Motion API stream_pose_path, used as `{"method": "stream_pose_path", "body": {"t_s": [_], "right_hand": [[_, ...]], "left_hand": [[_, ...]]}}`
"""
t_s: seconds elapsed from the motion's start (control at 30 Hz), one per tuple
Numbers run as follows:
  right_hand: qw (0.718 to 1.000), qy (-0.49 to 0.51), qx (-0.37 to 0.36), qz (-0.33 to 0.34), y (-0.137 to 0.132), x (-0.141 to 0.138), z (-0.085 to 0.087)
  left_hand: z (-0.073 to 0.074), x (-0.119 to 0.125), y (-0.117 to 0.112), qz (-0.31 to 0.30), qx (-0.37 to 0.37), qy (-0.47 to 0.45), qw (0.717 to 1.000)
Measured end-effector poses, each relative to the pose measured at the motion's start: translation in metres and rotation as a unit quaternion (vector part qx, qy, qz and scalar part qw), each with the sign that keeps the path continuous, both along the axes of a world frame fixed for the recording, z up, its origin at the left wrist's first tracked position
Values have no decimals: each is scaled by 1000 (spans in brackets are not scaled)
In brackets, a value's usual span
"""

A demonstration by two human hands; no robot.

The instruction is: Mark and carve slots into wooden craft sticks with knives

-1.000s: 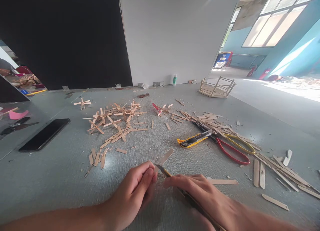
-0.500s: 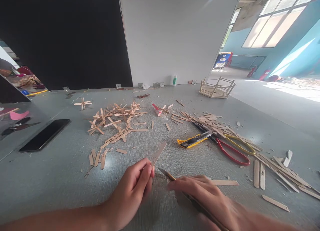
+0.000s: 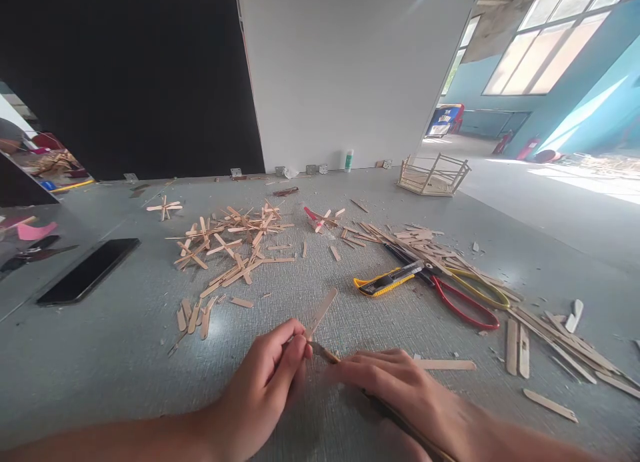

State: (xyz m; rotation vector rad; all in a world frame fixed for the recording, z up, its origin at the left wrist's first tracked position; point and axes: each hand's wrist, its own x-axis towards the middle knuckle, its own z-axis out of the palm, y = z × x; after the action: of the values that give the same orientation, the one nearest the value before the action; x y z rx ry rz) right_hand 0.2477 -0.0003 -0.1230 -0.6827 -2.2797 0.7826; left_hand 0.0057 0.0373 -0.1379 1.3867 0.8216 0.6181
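My left hand (image 3: pixel 277 382) is closed, thumb pressed against the fingers, on a flat wooden craft stick (image 3: pixel 325 307) that sticks up and to the right. Wrapped round the handle of a slim craft knife (image 3: pixel 324 353) is my right hand (image 3: pixel 400 392), palm down. The knife's blade touches or nearly touches the stick beside my left thumb; the exact contact is hidden by the fingers. Its long handle runs back under my right palm. Another craft stick (image 3: pixel 447 365) lies on the table just beyond my right hand.
On the grey table (image 3: pixel 150 369) lie a yellow utility knife (image 3: pixel 389 281), scissors (image 3: pixel 465 302), a phone (image 3: pixel 89 271) and a heap of joined sticks (image 3: pixel 240 239). Loose sticks (image 3: pixel 565 342) spread right. A stick-built frame (image 3: pixel 434 177) and a glue stick (image 3: pixel 349 160) stand behind.
The knife in my right hand has moved left, its blade now up against the stick at my left fingertips. The stick has tilted slightly further right.
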Motion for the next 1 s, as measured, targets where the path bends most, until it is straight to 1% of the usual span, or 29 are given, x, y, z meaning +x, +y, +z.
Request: {"method": "stream_pose_path", "body": {"t_s": [0.07,0.2,0.27,0.4,0.47,0.53,0.6,0.67,0.73,0.87,0.93,1.0], "right_hand": [[1000,1,2,3,0,0,2],[998,5,38,-45,-2,-1,6],[997,6,54,-55,-2,-1,6],[998,-1,58,-34,-1,-1,1],[997,-3,73,-28,-1,1,-3],[993,20,107,-41,-1,2,-7],[988,40,131,-73,-3,4,-11],[985,39,123,-117,-5,5,-16],[985,20,100,-136,-7,6,-20],[991,-16,65,-113,-8,7,-23],[993,-24,50,-105,-7,6,-21],[994,-20,46,-97,-5,5,-17]], "left_hand": [[0,0,0,2,-4,-2,1000],[1,0,-1,8,-4,-1,1000],[2,0,-1,9,-3,4,1000],[5,2,-1,2,18,17,1000],[6,2,-1,1,29,21,999],[5,2,-2,-1,29,32,999],[5,3,-2,-7,25,48,999],[6,3,-2,-19,34,67,997],[9,4,-2,-39,64,88,993],[15,5,-3,-88,112,114,983],[15,5,-4,-121,142,116,976],[13,4,-4,-133,172,114,969]]}}
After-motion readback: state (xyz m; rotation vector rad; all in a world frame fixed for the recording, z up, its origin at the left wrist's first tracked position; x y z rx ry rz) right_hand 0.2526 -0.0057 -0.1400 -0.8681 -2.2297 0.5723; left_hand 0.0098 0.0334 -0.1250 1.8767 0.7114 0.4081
